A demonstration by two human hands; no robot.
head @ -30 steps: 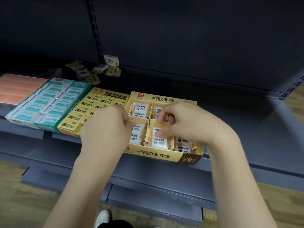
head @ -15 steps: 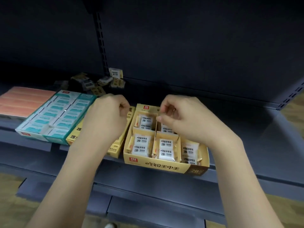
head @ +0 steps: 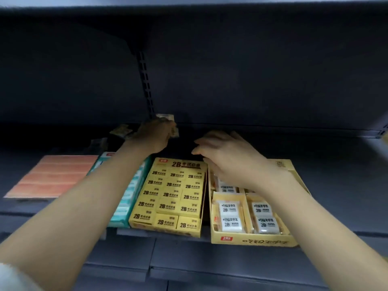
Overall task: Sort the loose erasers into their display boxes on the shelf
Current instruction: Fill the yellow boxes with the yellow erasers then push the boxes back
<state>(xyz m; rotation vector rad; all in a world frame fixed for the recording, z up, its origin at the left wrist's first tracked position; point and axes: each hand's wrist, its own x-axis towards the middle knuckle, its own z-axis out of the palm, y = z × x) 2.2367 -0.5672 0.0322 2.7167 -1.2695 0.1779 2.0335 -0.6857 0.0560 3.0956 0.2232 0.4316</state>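
Several loose erasers [head: 121, 130] lie in the dark at the back of the shelf. My left hand [head: 154, 136] reaches into that pile, fingers curled over a small wrapped eraser [head: 174, 131]; the grip itself is hidden and blurred. My right hand [head: 225, 156] hovers with fingers spread and holds nothing, above the back of the yellow display box of wrapped white erasers [head: 252, 241]. To its left stands a yellow display box of 2B erasers [head: 171, 194]. Another loose eraser [head: 165, 117] leans on the back wall.
A teal display box [head: 126, 204] stands left of the yellow ones, partly under my left forearm. An orange box [head: 52, 175] lies at the far left. The grey shelf [head: 336, 185] extends to the right, with an upper shelf overhead and a slotted upright [head: 146, 85].
Both hands left the box of wrapped erasers. My left hand has stretched back to the loose pile, my right hand has lifted and spread. The view has tilted up.
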